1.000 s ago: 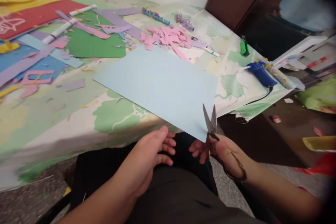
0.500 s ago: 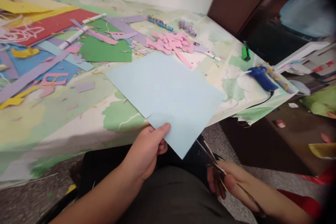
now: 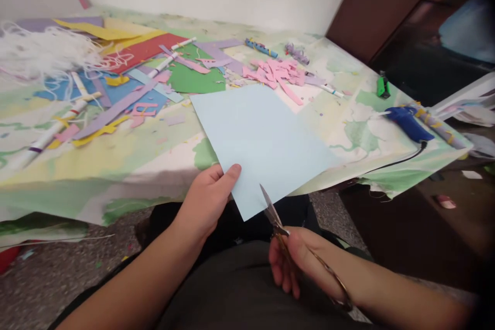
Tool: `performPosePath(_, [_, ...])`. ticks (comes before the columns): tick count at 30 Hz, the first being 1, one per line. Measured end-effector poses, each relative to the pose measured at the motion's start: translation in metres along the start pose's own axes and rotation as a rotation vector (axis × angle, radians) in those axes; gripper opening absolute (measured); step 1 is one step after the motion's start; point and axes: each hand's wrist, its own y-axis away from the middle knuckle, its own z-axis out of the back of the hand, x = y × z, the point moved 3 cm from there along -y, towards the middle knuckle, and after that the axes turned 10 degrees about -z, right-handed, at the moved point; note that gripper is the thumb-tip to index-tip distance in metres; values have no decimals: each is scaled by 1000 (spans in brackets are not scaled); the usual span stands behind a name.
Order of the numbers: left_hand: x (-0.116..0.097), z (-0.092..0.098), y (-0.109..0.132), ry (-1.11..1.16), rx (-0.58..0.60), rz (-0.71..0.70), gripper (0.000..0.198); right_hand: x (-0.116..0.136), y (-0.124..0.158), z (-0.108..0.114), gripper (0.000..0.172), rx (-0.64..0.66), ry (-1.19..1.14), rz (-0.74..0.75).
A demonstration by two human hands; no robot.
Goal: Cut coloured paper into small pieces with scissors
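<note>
A light blue foam-like sheet (image 3: 255, 134) reaches from the table over its front edge toward me. My left hand (image 3: 211, 196) pinches its left side, thumb on top and fingers underneath. In my right hand (image 3: 299, 258) is a pair of scissors (image 3: 275, 219) with a gold-coloured handle. The upper blade lies over the sheet's near edge, pointing away from me; the lower blade is mostly hidden under the sheet. No cut shows at the blades.
Pink scraps (image 3: 276, 72), a green sheet (image 3: 199, 75) and white string (image 3: 42, 54) lie across the patterned tablecloth (image 3: 154, 165). At the right are a blue glue gun (image 3: 410, 124) with its cord and a green-and-black object (image 3: 383, 85). Markers (image 3: 50, 136) lie at the left.
The scissors have moved left and up from beside the sheet onto its near edge. The sheet has turned slightly in my left hand. The view has swung left.
</note>
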Motion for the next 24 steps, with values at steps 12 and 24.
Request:
performPosePath(12, [-4,8,-2,-78,78,79,22,13,-18,-26,61,-93,-236,-123])
performPosePath(24, [0,24,2,-260,116,32,20,10,-37,-30,57,-64,-32,-31])
